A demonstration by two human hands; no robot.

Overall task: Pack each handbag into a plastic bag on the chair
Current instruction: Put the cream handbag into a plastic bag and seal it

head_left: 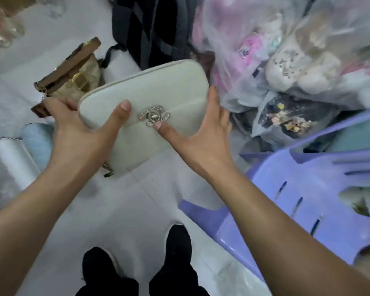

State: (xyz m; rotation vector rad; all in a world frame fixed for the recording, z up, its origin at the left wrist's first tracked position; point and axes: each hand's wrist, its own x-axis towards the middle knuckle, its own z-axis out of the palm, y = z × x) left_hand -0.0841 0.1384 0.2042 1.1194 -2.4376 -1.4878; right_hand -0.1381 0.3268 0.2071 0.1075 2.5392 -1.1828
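A cream handbag [158, 90] with a silver clasp [154, 116] is held up above the floor in the middle of the view. My left hand [81, 129] grips its left edge, thumb across the front and fingers behind. My right hand [201, 133] holds the right side, thumb tip on the clasp, fingers straight along the bag's edge. A lilac plastic chair [286, 189] stands at the lower right. A brown and beige handbag [73, 75] lies on the floor behind my left hand.
Large clear plastic bags [286, 50] stuffed with goods pile up at the upper right. Dark bags [154, 24] lie at the top centre. A white roll [15, 163] and a pale blue bag [39, 142] lie at left. My black shoes [175, 248] stand on the white tiled floor.
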